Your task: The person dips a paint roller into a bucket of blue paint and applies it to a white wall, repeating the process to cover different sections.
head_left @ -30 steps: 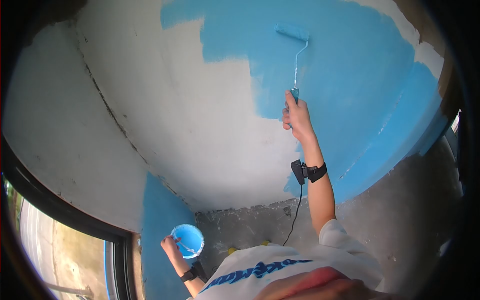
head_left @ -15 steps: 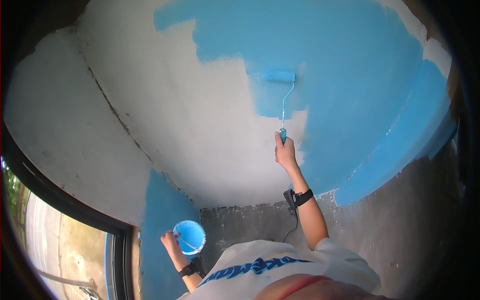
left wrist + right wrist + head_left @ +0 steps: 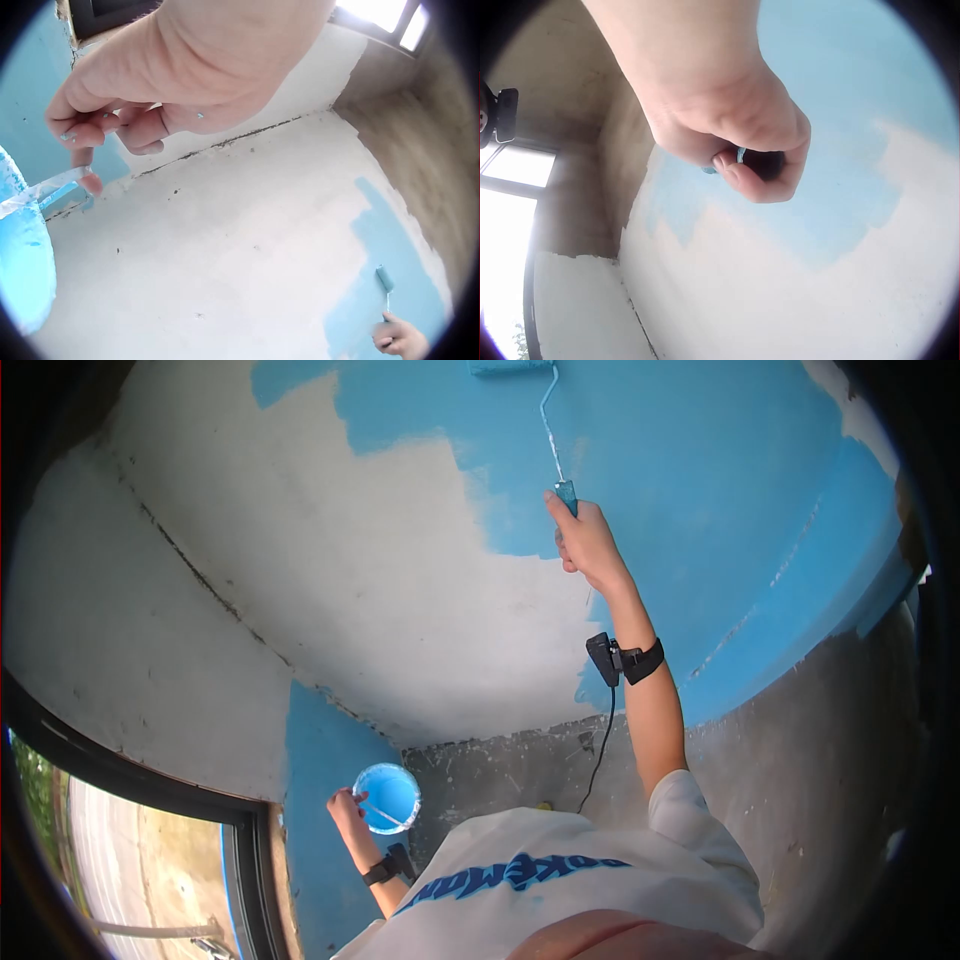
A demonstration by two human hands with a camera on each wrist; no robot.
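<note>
While the paint roller [image 3: 510, 366] rides high against the wall [image 3: 380, 590], its sleeve lying on the blue-coated area at the top edge of the head view, the person's right hand [image 3: 585, 540] is wrapped round the teal handle at the bottom of the thin wire frame, fingers and thumb curled fully about it (the right wrist view shows the handle's end peeping out of the closed fist). The roller looks light and stiff, though a wet sleeve adds drag and the handle may turn slick with paint, so the handle is the place to take hold, low down and with the whole fist. The left hand [image 3: 347, 812] hangs low by the floor corner, hooking the thin bail of a small paint bucket [image 3: 388, 797] in bent fingers; the bucket, coated in blue and likely heavier than the roller, swings freely from that wire, and paint would slop if it tipped.
</note>
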